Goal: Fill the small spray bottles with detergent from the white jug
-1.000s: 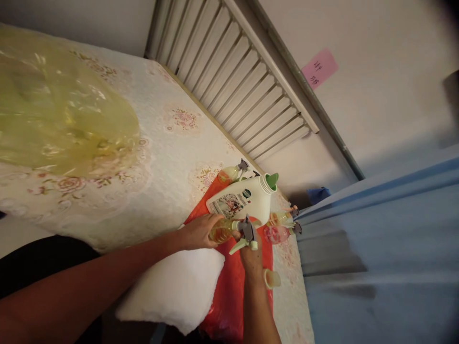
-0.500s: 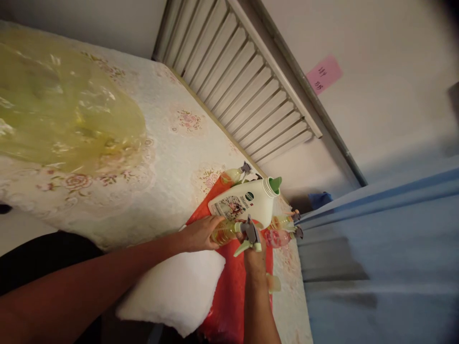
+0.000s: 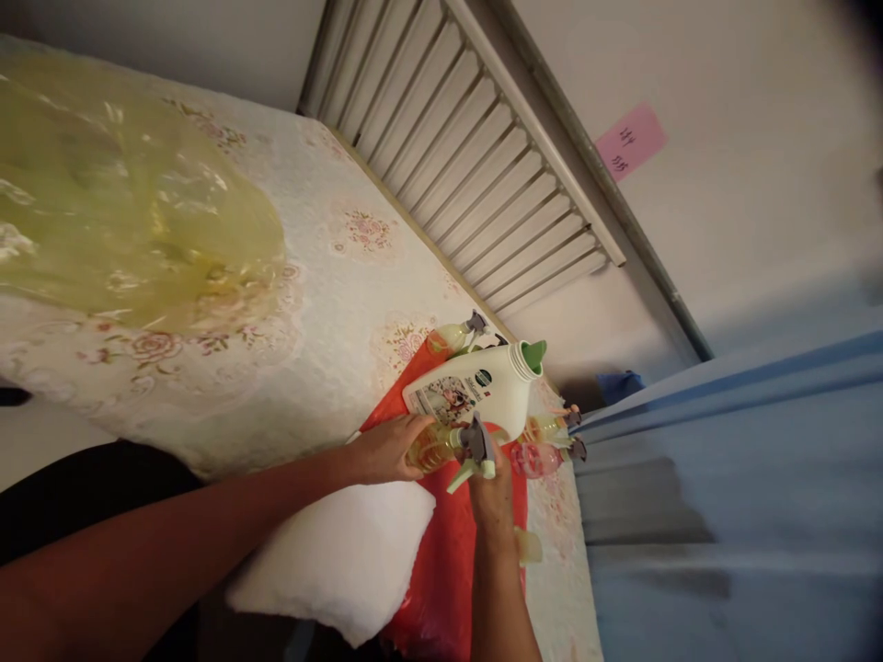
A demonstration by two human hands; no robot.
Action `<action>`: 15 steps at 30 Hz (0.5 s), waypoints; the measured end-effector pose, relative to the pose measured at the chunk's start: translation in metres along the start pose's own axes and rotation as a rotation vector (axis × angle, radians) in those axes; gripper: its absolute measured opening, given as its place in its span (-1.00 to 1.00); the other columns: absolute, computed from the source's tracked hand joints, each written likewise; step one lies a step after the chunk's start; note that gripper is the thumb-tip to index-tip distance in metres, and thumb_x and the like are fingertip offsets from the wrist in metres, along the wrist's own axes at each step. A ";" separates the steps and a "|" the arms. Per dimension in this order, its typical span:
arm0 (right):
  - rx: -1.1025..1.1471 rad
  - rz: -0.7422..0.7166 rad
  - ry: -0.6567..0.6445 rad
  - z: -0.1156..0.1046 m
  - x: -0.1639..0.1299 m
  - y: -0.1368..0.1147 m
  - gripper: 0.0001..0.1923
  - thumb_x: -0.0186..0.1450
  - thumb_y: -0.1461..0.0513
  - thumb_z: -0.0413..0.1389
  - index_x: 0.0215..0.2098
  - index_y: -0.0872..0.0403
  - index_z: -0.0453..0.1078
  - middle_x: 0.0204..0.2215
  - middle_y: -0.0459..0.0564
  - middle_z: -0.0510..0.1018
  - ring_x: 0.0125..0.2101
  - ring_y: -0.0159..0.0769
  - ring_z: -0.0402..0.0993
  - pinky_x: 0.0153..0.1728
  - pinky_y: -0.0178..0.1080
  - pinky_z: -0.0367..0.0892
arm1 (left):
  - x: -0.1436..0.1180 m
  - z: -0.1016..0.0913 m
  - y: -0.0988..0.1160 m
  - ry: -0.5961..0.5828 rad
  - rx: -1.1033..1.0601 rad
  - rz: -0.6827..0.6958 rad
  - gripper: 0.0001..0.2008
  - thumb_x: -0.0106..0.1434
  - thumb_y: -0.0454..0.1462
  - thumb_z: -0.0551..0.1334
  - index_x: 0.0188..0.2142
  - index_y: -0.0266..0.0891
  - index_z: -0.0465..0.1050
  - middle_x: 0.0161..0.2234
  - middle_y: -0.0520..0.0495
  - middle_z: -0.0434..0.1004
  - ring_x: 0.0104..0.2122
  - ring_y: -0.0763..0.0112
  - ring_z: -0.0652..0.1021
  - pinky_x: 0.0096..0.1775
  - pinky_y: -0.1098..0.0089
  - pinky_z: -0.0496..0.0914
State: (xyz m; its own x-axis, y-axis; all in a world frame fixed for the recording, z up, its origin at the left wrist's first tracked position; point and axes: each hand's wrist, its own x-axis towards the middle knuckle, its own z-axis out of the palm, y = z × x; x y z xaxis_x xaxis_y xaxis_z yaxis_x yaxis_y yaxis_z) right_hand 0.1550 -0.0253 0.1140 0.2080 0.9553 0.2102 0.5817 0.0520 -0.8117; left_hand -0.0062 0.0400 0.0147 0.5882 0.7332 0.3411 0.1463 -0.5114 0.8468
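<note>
Floral-quilted bed [image 3: 331, 303], with a yellowish plastic sheet [image 3: 131, 221] spread at the far end. Red plastic bag [image 3: 448, 570] under a white detergent jug [image 3: 475, 386] lying on its side. Small spray bottle [image 3: 441, 446] of yellow liquid just before the jug, body wrapped in the left hand [image 3: 383, 449], grey trigger head pinched by the right hand [image 3: 493, 483]. More spray bottles [image 3: 548, 441] just beside.

left hand [image 3: 386, 449] curled, right hand [image 3: 491, 478] seemingly gripping

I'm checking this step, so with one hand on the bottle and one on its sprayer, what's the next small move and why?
Probably keep twisting the sprayer: the left hand grips the bottle, the right hand is at the sprayer, whose seating can't be told.
</note>
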 end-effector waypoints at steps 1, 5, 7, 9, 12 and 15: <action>0.017 0.014 0.012 0.002 0.001 0.001 -0.76 0.07 0.24 0.18 -0.26 -0.02 0.51 -0.34 -0.06 0.65 -0.33 -0.17 0.55 -0.27 -0.18 0.46 | 0.000 0.000 0.000 -0.004 -0.002 -0.005 -0.31 0.11 -0.16 0.38 0.18 -0.16 0.17 0.08 -0.21 0.46 0.10 0.04 0.49 0.10 0.13 0.38; 0.103 0.054 0.096 0.011 0.005 0.006 -0.76 -0.01 0.22 0.26 -0.34 -0.02 0.42 -0.39 -0.08 0.62 -0.35 -0.18 0.56 -0.27 -0.18 0.48 | 0.000 0.001 -0.002 -0.011 -0.003 -0.017 -0.27 0.06 -0.25 0.39 0.20 -0.13 0.16 0.08 -0.17 0.46 0.09 0.08 0.49 0.09 0.17 0.39; 0.107 0.054 0.116 0.013 0.004 0.009 -0.72 -0.03 0.21 0.30 -0.33 -0.02 0.41 -0.38 -0.07 0.63 -0.33 -0.17 0.57 -0.25 -0.17 0.48 | 0.000 0.001 -0.003 -0.010 -0.004 -0.017 -0.29 0.07 -0.24 0.38 0.19 -0.13 0.17 0.07 -0.17 0.46 0.08 0.09 0.50 0.08 0.17 0.40; 0.120 0.044 0.080 0.011 0.002 0.011 -0.64 0.01 0.19 0.32 -0.22 -0.03 0.43 -0.26 -0.02 0.65 -0.23 -0.14 0.59 -0.17 -0.14 0.48 | 0.000 0.001 -0.003 -0.015 -0.006 -0.019 -0.28 0.06 -0.24 0.39 0.19 -0.13 0.17 0.07 -0.18 0.46 0.09 0.06 0.50 0.08 0.16 0.40; 0.205 0.033 -0.046 0.006 -0.003 0.014 -0.56 0.14 0.14 0.26 0.00 -0.05 0.42 0.01 0.04 0.61 0.00 -0.10 0.55 -0.02 -0.07 0.44 | 0.000 0.000 -0.002 -0.013 -0.017 -0.015 -0.29 0.06 -0.23 0.39 0.18 -0.10 0.18 0.07 -0.17 0.47 0.09 0.04 0.50 0.07 0.14 0.40; 0.245 0.041 -0.095 0.004 -0.004 0.017 -0.61 0.20 0.14 0.20 0.01 -0.02 0.45 -0.01 0.05 0.62 0.00 -0.09 0.54 -0.01 -0.05 0.43 | 0.001 -0.001 0.000 -0.004 -0.058 -0.007 -0.33 0.08 -0.21 0.39 0.16 -0.08 0.21 0.06 -0.17 0.48 0.07 0.01 0.51 0.04 0.12 0.41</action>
State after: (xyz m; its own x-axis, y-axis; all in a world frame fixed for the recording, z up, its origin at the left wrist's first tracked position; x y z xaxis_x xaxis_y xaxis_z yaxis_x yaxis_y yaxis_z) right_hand 0.1607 -0.0272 0.0974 0.1456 0.9805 0.1321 0.3645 0.0709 -0.9285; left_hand -0.0066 0.0411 0.0153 0.5904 0.7351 0.3334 0.1044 -0.4791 0.8715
